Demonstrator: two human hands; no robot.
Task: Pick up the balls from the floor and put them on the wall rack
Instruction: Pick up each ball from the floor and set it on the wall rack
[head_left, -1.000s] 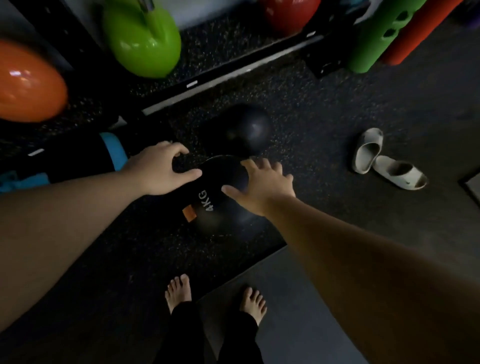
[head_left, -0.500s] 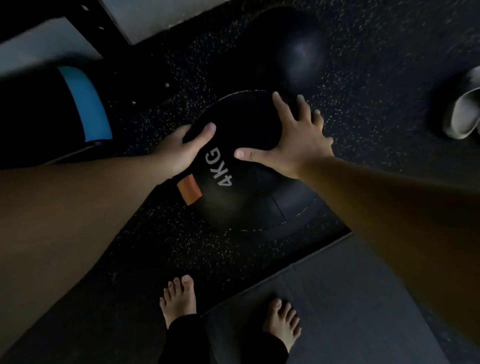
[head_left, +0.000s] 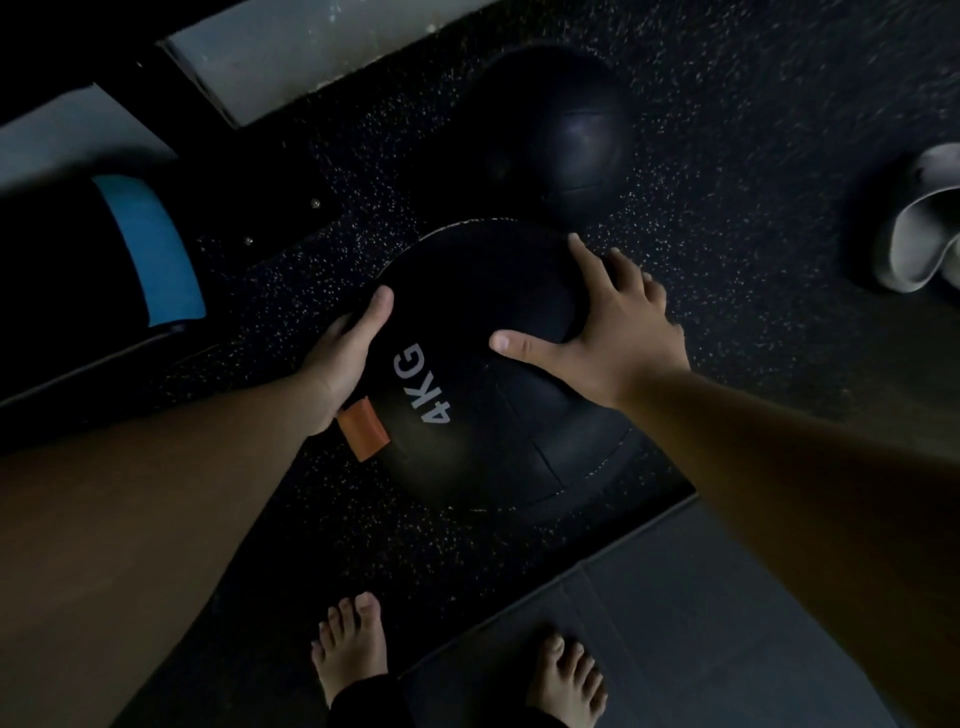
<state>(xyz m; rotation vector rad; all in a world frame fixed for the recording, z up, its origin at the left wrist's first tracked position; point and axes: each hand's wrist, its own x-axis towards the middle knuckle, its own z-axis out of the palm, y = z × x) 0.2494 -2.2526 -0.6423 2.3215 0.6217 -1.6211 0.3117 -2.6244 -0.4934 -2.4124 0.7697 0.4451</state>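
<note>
A large black ball marked "4KG" (head_left: 483, 405) with an orange patch lies on the dark speckled floor, right in front of me. My left hand (head_left: 343, 364) presses against its left side, thumb over the top. My right hand (head_left: 608, 332) lies spread on its upper right side. Both hands grip the ball between them. A second, smaller black ball (head_left: 566, 135) rests on the floor just beyond it, untouched. The wall rack is not in view.
A dark roll with a blue band (head_left: 145, 249) lies at the left. A pale slipper (head_left: 919, 234) sits at the right edge. A grey mat (head_left: 701, 623) covers the floor near my bare feet (head_left: 353, 644). A pale ledge (head_left: 291, 57) runs along the top left.
My head has dropped closer to the floor, so the balls look larger. Both hands have gone from hovering apart above the 4KG ball to clasping its sides.
</note>
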